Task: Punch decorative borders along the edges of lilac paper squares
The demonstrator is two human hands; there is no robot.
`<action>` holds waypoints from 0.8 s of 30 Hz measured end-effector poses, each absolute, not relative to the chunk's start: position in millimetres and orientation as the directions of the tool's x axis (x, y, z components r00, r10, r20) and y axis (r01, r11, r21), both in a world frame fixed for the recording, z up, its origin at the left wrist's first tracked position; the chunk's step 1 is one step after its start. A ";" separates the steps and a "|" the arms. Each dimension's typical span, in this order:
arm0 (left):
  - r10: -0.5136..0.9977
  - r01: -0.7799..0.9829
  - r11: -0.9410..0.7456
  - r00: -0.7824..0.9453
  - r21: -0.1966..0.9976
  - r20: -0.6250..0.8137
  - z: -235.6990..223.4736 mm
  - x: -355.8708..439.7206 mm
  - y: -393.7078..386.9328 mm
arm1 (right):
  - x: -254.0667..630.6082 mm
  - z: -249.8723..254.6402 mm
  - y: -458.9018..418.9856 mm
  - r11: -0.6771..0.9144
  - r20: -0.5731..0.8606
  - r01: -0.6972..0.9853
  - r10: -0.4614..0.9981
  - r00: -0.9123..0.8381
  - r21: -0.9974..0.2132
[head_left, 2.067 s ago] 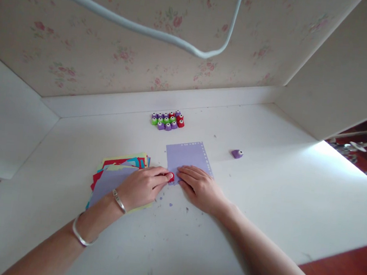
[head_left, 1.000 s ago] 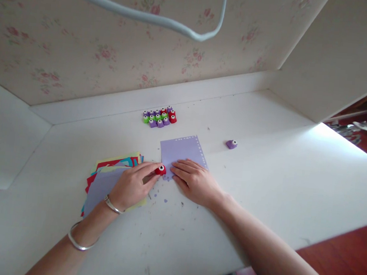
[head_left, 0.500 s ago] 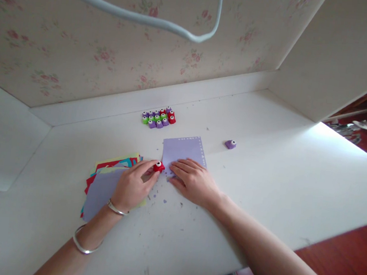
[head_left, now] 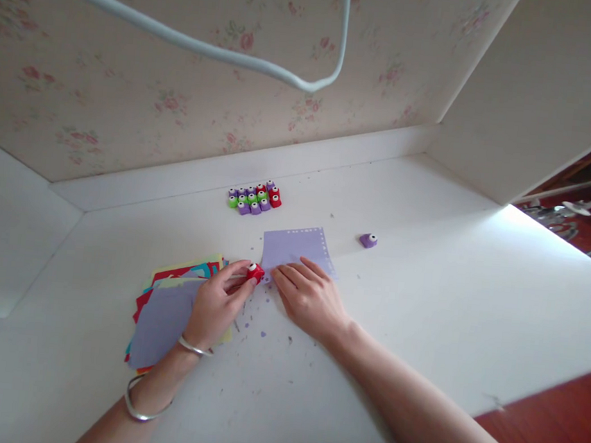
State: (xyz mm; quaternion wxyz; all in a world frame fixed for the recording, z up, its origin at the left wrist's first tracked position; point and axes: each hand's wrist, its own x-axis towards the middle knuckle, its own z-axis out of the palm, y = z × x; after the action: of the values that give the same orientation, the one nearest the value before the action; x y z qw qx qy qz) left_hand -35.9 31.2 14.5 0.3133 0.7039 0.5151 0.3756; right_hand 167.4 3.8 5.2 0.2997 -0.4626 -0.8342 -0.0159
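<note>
My left hand (head_left: pixel 217 301) pinches a small red paper punch (head_left: pixel 256 272) between thumb and fingers, at the near left corner of a lilac paper sheet (head_left: pixel 293 247). The sheet lies flat on the white desk (head_left: pixel 423 303) and has rows of small punched holes along its far and right edges. My right hand (head_left: pixel 309 294) lies flat with fingers stretched out, pressing down the sheet's near edge just right of the punch. Small lilac paper bits (head_left: pixel 262 333) are scattered on the desk in front of my hands.
A stack of coloured paper (head_left: pixel 166 310) lies under and left of my left wrist. A cluster of several small punches (head_left: pixel 254 198) sits near the back wall. One lone purple punch (head_left: pixel 367 239) rests right of the sheet. A pale cable (head_left: pixel 188 37) hangs overhead.
My left hand has drawn the red punch a little leftward, from over the sheet's near corner to its left edge. My right hand stays flat on the sheet.
</note>
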 end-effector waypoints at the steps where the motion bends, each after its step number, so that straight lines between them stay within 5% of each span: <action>1: 0.962 0.474 -0.264 0.188 0.840 0.196 14.4 -35.9 31.4 | 167.7 5.3 3.9 0.569 0.518 0.784 0.762 -0.389 -0.247; 11: 0.989 0.349 0.037 0.124 0.936 -0.085 9.5 -37.2 32.0 | 170.5 -1.0 7.8 0.538 0.553 0.812 0.757 -0.348 -0.225; 24: 0.992 0.362 0.047 0.096 0.931 -0.087 10.8 -36.0 31.9 | 169.9 6.8 4.9 0.566 0.559 0.822 0.702 -0.441 -0.063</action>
State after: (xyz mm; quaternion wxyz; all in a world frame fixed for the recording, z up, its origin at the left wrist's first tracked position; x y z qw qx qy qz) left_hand -36.0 31.9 10.8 0.4439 0.5925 0.5712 0.3544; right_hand 169.9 4.9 6.8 0.2733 -0.4528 -0.8416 -0.1097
